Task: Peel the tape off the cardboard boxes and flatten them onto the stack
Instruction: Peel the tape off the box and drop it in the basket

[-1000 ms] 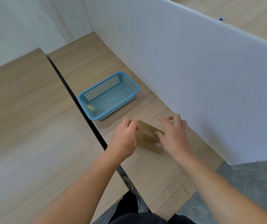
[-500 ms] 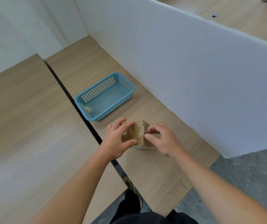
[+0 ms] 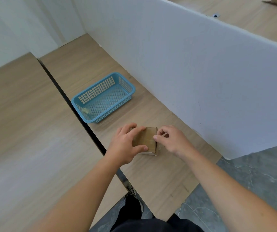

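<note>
Head view: a small brown cardboard box (image 3: pixel 147 137), matte, square-cornered and with a pale underside edge showing at its near corner, sits on the light wood-grain desk (image 3: pixel 151 174) near its front end. It lies directly between the two bare hands. The left grip (image 3: pixel 126 144) is closed around the box from its left side, with the fingers curled over the top and far edge and the thumb pressed along the near edge, so the left half of the box is covered. The right grip (image 3: pixel 172 141) is closed in a pinch, thumb and forefinger meeting at the box's upper right edge, where a clear, glossy strip of tape (image 3: pixel 152 139) crosses the cardboard. The other fingers are curled in behind. How much of the tape is lifted is too small to tell. Beyond the box, well apart from it, a light blue plastic basket (image 3: pixel 95 92) stands on the same desk. It is rectangular with rounded corners and lattice walls, and it holds a crumpled translucent scrap (image 3: pixel 85 111) in its near left corner. A smooth white partition (image 3: pixel 184 72) runs along the right side of the desk. A narrow dark gap (image 3: pixel 67 99) divides this desk from a second wood-grain surface (image 3: pixel 25 131) on the left. Grey stone-patterned floor (image 3: pixel 260 173) shows at lower right.
</note>
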